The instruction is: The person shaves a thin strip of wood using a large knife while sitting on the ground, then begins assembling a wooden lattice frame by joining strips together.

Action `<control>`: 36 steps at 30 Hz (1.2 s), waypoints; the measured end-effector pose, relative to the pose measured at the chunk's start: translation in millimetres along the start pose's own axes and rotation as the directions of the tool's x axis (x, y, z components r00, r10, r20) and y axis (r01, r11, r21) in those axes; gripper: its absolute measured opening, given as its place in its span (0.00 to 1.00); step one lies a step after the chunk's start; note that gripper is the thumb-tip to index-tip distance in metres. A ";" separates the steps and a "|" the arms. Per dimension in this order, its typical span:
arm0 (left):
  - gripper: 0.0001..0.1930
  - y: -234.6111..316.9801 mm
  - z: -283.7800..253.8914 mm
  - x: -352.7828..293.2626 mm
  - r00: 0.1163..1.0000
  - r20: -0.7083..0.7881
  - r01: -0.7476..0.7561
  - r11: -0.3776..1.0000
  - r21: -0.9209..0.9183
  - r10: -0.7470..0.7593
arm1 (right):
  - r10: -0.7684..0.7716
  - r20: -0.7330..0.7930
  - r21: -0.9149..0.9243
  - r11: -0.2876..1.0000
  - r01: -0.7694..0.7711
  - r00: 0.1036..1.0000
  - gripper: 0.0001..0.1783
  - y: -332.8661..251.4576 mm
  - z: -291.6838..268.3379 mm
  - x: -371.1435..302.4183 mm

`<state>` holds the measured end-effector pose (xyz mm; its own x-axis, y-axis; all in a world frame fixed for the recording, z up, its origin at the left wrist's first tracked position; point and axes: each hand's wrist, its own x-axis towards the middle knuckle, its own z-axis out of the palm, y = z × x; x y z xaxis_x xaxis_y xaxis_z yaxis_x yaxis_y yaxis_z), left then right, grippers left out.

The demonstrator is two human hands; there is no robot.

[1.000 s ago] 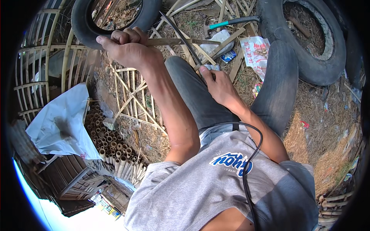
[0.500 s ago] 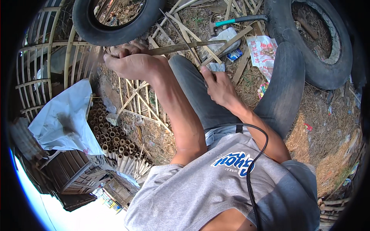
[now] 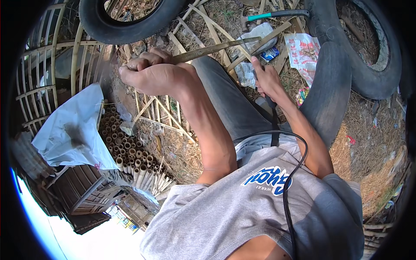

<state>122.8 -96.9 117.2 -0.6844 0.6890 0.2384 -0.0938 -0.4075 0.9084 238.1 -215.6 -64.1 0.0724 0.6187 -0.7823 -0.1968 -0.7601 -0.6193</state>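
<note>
My left hand (image 3: 149, 71) is closed round one end of a bamboo strip (image 3: 208, 50), which reaches out to the right over my knee. In my right hand (image 3: 267, 81) is a long-bladed knife, its dark handle (image 3: 271, 102) showing below my fist. The thin blade (image 3: 245, 47) slants up and left from my fingers and meets the strip near its far right end. Whether the edge is cutting into the strip I cannot tell. My right thumb points up along the blade.
Two black tyres (image 3: 132, 37) lie at the far left and far right. A teal-handled hammer (image 3: 277, 14), a pale stone (image 3: 265, 32), a printed sack piece (image 3: 302, 54) and crossed bamboo slats (image 3: 167, 115) lie ahead. Bamboo tubes (image 3: 125, 145) are stacked left. A black cable (image 3: 286, 212) crosses my shirt.
My right hand has moved right and slightly nearer to me, so the knife blade has gone from the middle of the strip to its right end. My left hand keeps its grip.
</note>
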 end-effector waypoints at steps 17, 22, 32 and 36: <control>0.17 -3.5 -25.3 13.1 0.974 -0.222 -0.025 0.996 0.081 0.042 | -0.317 0.103 -0.267 0.904 0.334 0.943 0.37 -4.7 36.8 -31.1; 0.18 0.3 -38.1 6.5 0.998 -0.033 -0.050 0.998 0.040 0.052 | -0.529 0.163 -0.256 0.792 0.554 0.833 0.40 -13.7 35.4 -51.5; 0.22 1.6 -39.1 -5.1 0.990 -0.138 -0.032 0.999 0.028 0.035 | -0.112 0.007 -0.303 0.947 0.109 0.994 0.44 16.7 5.4 1.6; 0.23 5.0 -36.7 -6.0 0.990 -0.136 -0.027 0.999 0.019 0.030 | -0.118 0.116 -0.137 0.982 0.133 0.986 0.42 -12.4 -4.3 -21.2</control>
<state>99.9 -125.1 107.7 -0.7787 0.5889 0.2164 -0.0612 -0.4145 0.9080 243.3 -220.1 -40.1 -0.0186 0.7228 -0.6908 -0.0499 -0.6907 -0.7214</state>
